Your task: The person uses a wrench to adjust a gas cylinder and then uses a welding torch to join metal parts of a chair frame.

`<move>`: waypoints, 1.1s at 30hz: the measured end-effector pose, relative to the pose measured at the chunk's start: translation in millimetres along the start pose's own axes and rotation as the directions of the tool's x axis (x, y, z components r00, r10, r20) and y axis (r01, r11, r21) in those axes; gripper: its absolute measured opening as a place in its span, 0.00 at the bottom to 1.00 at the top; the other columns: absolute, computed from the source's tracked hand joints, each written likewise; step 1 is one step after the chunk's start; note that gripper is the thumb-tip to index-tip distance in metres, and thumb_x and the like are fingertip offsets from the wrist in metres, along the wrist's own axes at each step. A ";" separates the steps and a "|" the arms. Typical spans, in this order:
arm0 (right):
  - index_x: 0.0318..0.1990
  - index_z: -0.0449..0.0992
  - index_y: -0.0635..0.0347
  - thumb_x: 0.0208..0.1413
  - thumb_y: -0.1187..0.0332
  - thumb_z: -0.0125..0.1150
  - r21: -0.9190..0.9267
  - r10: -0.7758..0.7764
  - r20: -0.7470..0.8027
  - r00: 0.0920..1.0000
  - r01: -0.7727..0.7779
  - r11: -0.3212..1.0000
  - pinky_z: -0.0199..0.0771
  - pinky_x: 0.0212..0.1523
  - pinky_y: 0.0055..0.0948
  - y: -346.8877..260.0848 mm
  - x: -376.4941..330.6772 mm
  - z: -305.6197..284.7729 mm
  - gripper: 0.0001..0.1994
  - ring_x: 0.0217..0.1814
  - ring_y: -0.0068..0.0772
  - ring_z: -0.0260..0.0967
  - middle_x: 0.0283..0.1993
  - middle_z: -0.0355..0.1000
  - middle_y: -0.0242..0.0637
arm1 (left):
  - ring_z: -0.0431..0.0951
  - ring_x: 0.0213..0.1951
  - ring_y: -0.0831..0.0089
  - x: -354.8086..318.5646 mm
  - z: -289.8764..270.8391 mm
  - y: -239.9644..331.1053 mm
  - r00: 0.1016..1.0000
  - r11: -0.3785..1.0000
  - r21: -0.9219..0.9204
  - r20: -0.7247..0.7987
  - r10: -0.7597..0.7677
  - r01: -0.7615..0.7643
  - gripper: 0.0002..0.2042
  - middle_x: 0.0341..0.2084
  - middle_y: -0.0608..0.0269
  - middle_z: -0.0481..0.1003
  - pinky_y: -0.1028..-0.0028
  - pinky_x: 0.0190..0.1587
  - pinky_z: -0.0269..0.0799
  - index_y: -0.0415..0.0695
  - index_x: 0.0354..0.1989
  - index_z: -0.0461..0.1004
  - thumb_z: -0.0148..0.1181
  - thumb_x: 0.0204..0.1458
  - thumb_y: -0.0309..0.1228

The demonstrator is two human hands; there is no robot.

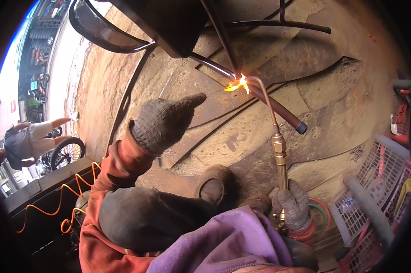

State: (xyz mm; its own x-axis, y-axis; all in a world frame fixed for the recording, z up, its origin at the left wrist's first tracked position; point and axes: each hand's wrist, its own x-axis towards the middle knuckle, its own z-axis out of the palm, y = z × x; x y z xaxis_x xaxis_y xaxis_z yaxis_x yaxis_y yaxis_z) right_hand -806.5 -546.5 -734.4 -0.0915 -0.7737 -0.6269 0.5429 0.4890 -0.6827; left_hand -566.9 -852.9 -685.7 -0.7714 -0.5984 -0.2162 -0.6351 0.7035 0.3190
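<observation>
A brown tube (285,111) slants across the near edge of a rusty floor plate (305,59), capped end rightward and toward me. My brass torch (280,157) stands near that edge, long axis running away from me, bent tip hooking left, apparently to put the flame (240,85) on the joint. My right fingers (294,207) clamp its handle; my left fingers (178,111) pinch a thin rod (217,93) well back, presumably clear of heat.

Wears grey knit gloves (148,132) on the left hand (167,119) and right hand (294,207), darkened at the left fingertips (198,98). Dressed in an orange-red long-sleeved top (114,166), soft purple fabric (219,241) in front, dark trousers (135,218) and 2 round-toed brown shoes (212,187).
</observation>
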 end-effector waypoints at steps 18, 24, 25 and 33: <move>0.55 0.70 0.69 0.68 0.65 0.55 -0.091 -0.015 -0.026 1.000 0.012 0.996 0.62 0.22 0.22 0.6 -1.2 -2.2 0.16 0.22 0.18 0.62 0.22 0.69 0.30 | 0.83 0.29 0.56 -0.3 -2.3 0.2 1.000 0.998 -0.061 -0.012 -0.014 0.014 0.19 0.27 0.52 0.80 0.64 0.33 0.78 0.50 0.57 0.78 0.60 0.56 0.25; 0.56 0.70 0.70 0.68 0.65 0.54 -0.127 -0.037 -0.004 0.999 0.036 0.991 0.63 0.23 0.22 2.0 0.1 -4.4 0.16 0.22 0.19 0.64 0.23 0.69 0.31 | 0.82 0.27 0.57 -0.4 -2.9 2.8 1.000 0.998 -0.059 -0.020 -0.023 0.022 0.18 0.24 0.53 0.79 0.64 0.31 0.78 0.51 0.56 0.79 0.61 0.56 0.26; 0.55 0.70 0.70 0.68 0.65 0.54 -0.126 -0.031 0.001 1.000 0.031 0.992 0.63 0.23 0.22 0.9 0.3 -4.1 0.16 0.22 0.19 0.64 0.23 0.69 0.30 | 0.82 0.27 0.57 -0.4 -2.7 2.9 0.999 0.998 -0.064 -0.023 -0.023 0.021 0.18 0.24 0.53 0.79 0.64 0.31 0.78 0.51 0.56 0.79 0.61 0.56 0.26; 0.50 0.70 0.67 0.68 0.69 0.53 -0.073 -0.003 0.002 1.000 0.004 0.997 0.66 0.26 0.25 -3.0 -0.9 -1.6 0.11 0.24 0.20 0.63 0.24 0.68 0.30 | 0.82 0.25 0.57 -1.2 -2.0 0.7 1.000 0.997 -0.076 -0.026 -0.015 0.013 0.18 0.23 0.53 0.78 0.64 0.30 0.77 0.51 0.57 0.79 0.61 0.56 0.26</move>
State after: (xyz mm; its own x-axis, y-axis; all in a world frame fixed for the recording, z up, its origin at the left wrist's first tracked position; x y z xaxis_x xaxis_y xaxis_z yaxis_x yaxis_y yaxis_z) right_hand -809.4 -546.6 -732.4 -0.0916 -0.7762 -0.6238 0.4805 0.5142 -0.7104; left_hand -566.4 -852.6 -683.4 -0.7606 -0.6185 -0.1973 -0.6403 0.6645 0.3852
